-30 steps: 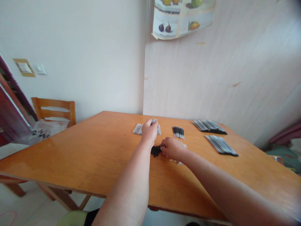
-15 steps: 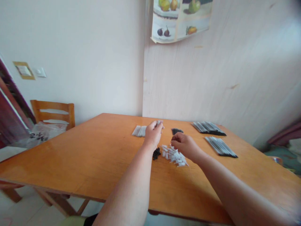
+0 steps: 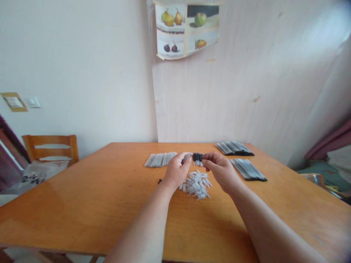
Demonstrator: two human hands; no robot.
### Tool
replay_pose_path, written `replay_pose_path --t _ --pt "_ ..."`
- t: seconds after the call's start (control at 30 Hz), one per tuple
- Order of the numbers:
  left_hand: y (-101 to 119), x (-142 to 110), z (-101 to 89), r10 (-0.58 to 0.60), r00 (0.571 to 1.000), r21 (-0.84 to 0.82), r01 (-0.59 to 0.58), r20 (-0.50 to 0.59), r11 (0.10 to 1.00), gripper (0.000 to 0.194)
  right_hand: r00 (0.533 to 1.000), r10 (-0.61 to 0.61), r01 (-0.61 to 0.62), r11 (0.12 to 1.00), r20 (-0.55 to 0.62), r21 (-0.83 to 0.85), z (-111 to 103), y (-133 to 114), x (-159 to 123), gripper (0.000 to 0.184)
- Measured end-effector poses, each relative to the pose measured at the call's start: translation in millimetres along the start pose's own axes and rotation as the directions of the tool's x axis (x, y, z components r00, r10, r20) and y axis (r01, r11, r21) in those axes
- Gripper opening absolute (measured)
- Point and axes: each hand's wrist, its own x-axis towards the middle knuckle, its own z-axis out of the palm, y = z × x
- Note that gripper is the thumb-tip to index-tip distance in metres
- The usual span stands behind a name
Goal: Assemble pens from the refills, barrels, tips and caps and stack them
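Note:
My left hand (image 3: 177, 171) is raised a little above the wooden table (image 3: 82, 204) and pinches a clear tube (image 3: 187, 157) between thumb and fingers. My right hand (image 3: 221, 168) is closed in a pinch close to it, thumb and forefinger meeting near the tube's end; what it holds is too small to name. Below the hands lies a heap of small white caps (image 3: 196, 185). A row of clear tubes (image 3: 160, 159) lies beyond my left hand. A short bundle of black-tipped pieces (image 3: 197, 157) shows between the hands.
Two stacks of finished black-and-clear pens (image 3: 235, 148) (image 3: 248, 170) lie at the right of the table. A wooden chair (image 3: 51, 148) with a plastic bag (image 3: 38, 173) stands at the left. A fruit poster (image 3: 186, 29) hangs on the wall.
My left hand lifted a clear tube from the row and drew back. My right hand left the black pieces, passed over the white caps and came up to meet the left. The camera tilted and shifted.

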Motion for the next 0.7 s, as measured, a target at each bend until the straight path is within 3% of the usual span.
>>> replay_pose_path --t 0.13,0.33,0.7 --pt "2.4 -2.8 4.9 0.062 0.994 0.104 -0.072 0.09 0.992 0.025 0.999 -0.042 0.042 0.998 -0.001 0.041 0.4 -3.8 -0.5 0.018" --pt "3.2 -5.6 8.2 0.088 0.982 0.207 -0.122 0.168 0.971 0.025 0.991 -0.131 0.131 0.986 0.012 -0.102 3.9 2.3 1.0 0.015" --pt "2.3 -5.1 8.0 0.106 0.976 0.259 -0.154 0.192 0.954 0.027 0.986 -0.162 0.165 0.961 0.035 -0.223 3.5 7.8 1.9 0.013"
